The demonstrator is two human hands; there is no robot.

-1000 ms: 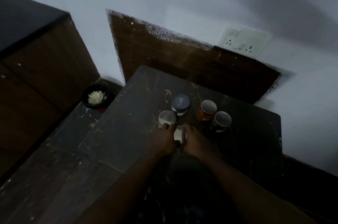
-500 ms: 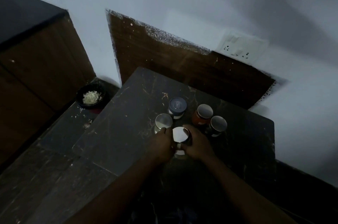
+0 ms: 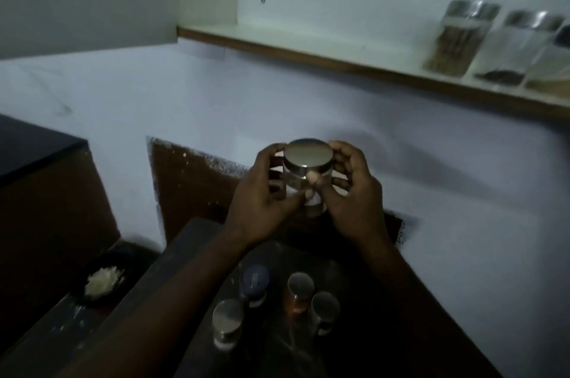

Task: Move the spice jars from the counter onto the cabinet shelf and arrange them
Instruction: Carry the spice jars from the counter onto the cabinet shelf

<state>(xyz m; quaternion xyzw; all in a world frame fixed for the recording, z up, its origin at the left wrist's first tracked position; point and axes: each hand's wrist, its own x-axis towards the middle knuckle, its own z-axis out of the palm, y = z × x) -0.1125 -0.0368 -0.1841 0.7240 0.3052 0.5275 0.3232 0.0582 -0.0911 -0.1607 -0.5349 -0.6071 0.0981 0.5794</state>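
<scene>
Above the dark bench (image 3: 401,316), partway up to the cabinet shelf (image 3: 308,55), I hold a steel-lidded jar (image 3: 308,175) between both hands. My left grip (image 3: 265,202) is curled round its left side and my right grip (image 3: 351,199) round its right, with both thumbs pressed to the near face of the glass. Half a second ago this jar stood on the bench at the near edge of the cluster, with my fingers closing on it. Now it is clear of the surface, upright, and raised towards the shelf. Four other jars (image 3: 299,291) wait on the bench below: a steel-lidded one at near left, a blue-lidded one just beyond it, and two more to the right. Tall containers (image 3: 456,41) already stand at the shelf's right end. A black bowl (image 3: 101,280) sits low at the left. I judge the task to be in its early part, with one carry under way, four more to follow, and the arranging after that.
</scene>
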